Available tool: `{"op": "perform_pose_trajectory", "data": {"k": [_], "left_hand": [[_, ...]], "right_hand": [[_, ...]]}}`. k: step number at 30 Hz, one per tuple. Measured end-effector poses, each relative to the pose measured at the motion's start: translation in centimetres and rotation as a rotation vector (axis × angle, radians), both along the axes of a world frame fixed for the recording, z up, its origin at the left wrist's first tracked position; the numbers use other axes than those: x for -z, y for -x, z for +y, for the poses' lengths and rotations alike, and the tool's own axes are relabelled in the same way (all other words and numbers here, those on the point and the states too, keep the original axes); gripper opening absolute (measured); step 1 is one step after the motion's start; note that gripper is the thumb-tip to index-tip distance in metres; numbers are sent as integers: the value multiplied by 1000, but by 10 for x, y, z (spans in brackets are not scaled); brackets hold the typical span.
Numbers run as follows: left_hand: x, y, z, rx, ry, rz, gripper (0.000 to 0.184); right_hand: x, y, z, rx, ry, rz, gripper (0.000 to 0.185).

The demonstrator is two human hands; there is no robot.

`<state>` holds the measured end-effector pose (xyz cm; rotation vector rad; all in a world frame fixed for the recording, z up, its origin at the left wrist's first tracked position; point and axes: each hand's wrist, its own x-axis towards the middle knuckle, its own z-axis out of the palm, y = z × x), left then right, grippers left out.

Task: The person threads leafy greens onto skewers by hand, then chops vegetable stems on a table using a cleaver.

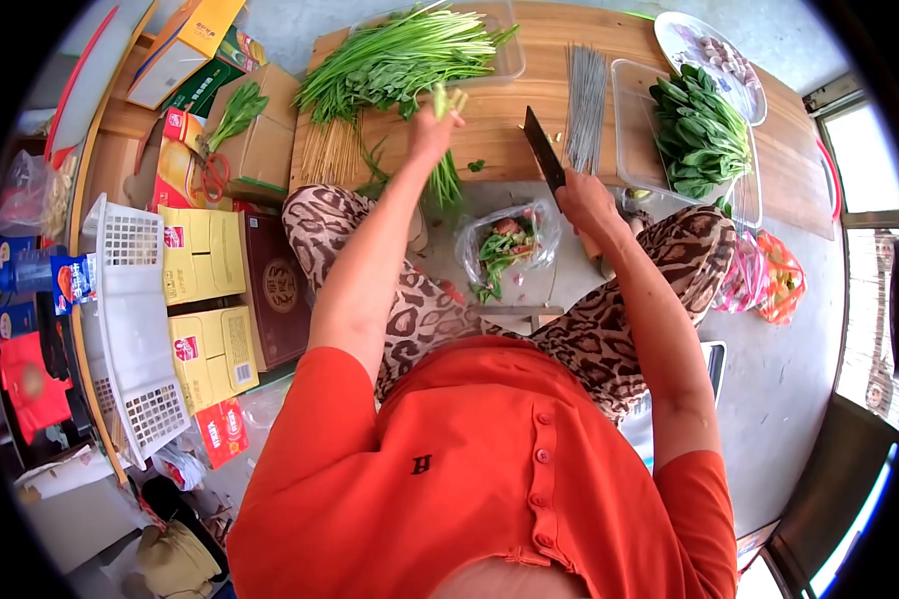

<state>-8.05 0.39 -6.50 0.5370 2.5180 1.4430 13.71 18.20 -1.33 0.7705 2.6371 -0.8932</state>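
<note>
My left hand (pixel 432 130), above the near edge of the wooden table, is closed around a small bunch of greens (pixel 445 185). Pale stem ends stick up past the fingers, and green leaves hang below. My right hand (pixel 584 200) grips the handle of a dark cleaver (pixel 542 145), its blade pointing up and away over the board. Beyond my left hand lies a big pile of long-stemmed greens (pixel 400 65), partly over a clear plastic tray (pixel 509 55). Between my knees sits a clear plastic bag (pixel 544 235) with leafy scraps and some reddish pieces.
Metal skewers (pixel 585 105) and bamboo skewers (pixel 330 150) lie on the wooden table (pixel 529 80). At right are a clear container (pixel 634 130) with leafy greens (pixel 699 135) and a plate of meat pieces (pixel 669 35). Boxes (pixel 205 255) and a white basket (pixel 135 319) stand left.
</note>
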Motion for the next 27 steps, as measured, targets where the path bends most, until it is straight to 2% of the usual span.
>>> {"op": "perform_pose_trajectory", "data": {"k": [3,7,9,13,15,16,17,19,20,21,22,24,25,27], "left_hand": [[-53,1,-22,-141,-267,-138,18],[-91,23,-71,-111,-789,-334,35],[-119,35,-95,-177,-920,-257,24],[-208,50,-146,-186,-760,173,17],[-252,37,-150,-190,-633,358,15],[-264,36,-154,-142,-502,471,20],[-267,34,-150,-144,-503,476,20],[-267,29,-135,-199,42,959,27],[-252,43,-136,-165,135,874,31],[-226,69,-139,-36,221,1173,33],[-221,47,-128,-45,310,1062,36],[-200,35,-113,58,249,1003,29],[-193,26,-106,4,291,986,27],[-179,19,-95,38,197,876,31]], "right_hand": [[-2,1,0,-3,8,-2,28],[-18,1,-4,52,107,-73,28],[-7,1,-2,31,74,-45,28],[1,-1,2,7,46,-1,27],[1,-1,1,2,43,-5,27],[-1,-1,0,-1,37,-10,27],[-3,-1,0,-4,36,-7,27],[-8,-3,0,14,88,-28,27],[-2,-4,3,5,81,-13,27],[11,-4,6,-13,31,3,27],[17,-3,8,-35,-16,21,27],[5,-3,5,-12,43,16,26],[-1,-2,2,-35,43,33,26],[-10,-5,-1,31,96,35,25]]}}
